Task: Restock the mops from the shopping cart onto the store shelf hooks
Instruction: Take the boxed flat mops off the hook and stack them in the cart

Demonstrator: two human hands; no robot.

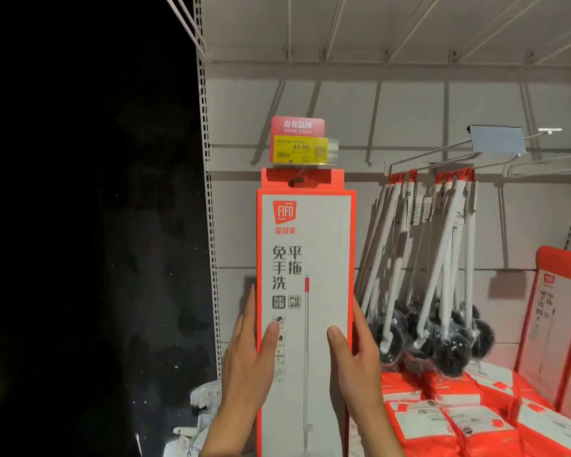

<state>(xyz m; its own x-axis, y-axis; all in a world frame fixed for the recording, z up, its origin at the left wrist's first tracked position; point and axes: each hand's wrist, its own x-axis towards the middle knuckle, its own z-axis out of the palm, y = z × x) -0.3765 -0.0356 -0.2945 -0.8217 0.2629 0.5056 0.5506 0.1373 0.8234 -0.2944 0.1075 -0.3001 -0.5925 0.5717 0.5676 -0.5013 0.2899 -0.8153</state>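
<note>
Here the left hand (244, 354) lay flat along the left edge of the boxed mop (305, 291), fingers straight up the side and thumb pressed on the white front panel. The right hand (356, 354) mirrored it on the right edge, thumb likewise on the front. Neither hand curled round the box; it was squeezed between the two hands, probably because it is too tall and wide for a one-handed hold and needs steering from both sides.

The box stood upright against the store shelf back panel (409, 110), its orange hang tab (302, 179) at the top, just under the price tag (299, 148). A dark slot in the tab seemed to sit at the hook, though whether the hook had passed through it could not be told. Holding low on the box would leave the tab free to be guided on.

To the right, white-handled brushes (426, 275) with black heads hung in a bunch from other hooks (442, 159), above stacked red packages (442, 410). Another boxed mop (554, 324) leaned at the far right. The shopping cart was out of view.
</note>
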